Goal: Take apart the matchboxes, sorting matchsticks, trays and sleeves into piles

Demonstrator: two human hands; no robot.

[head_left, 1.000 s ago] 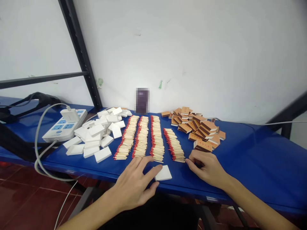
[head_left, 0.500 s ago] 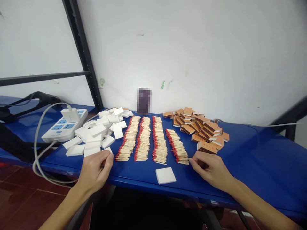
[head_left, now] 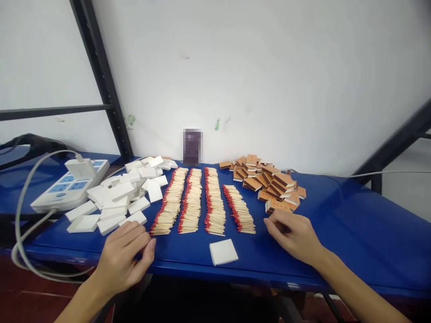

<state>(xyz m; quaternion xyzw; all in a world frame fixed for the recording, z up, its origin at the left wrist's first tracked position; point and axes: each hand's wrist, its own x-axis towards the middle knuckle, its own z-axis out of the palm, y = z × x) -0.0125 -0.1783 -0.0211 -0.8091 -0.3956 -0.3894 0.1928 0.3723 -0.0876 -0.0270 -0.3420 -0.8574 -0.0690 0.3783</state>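
Observation:
My left hand (head_left: 126,255) rests by the table's front edge, below the heap of white matchbox trays (head_left: 114,197). Its fingers are loosely curled, the thumb close to the index finger, with nothing visible in them. My right hand (head_left: 295,235) lies curled in front of the pile of orange-brown matchbox sleeves (head_left: 278,181), also with nothing visible in it. Between the hands, red-headed matches (head_left: 190,202) lie in several rows; the right-hand row (head_left: 239,211) is shorter. A single white matchbox tray (head_left: 224,252) lies face down in front of the rows.
A power strip (head_left: 72,186) with a white plug-in charger (head_left: 81,168) and cables stands at the left. Black metal posts (head_left: 104,85) frame the blue table (head_left: 343,229). A blurred purple object (head_left: 192,147) leans on the white wall at the back.
The view has shifted slightly. My left hand has drawn down from the white trays, its fingers a little looser. My right hand stays curled, now slightly farther from the short match row.

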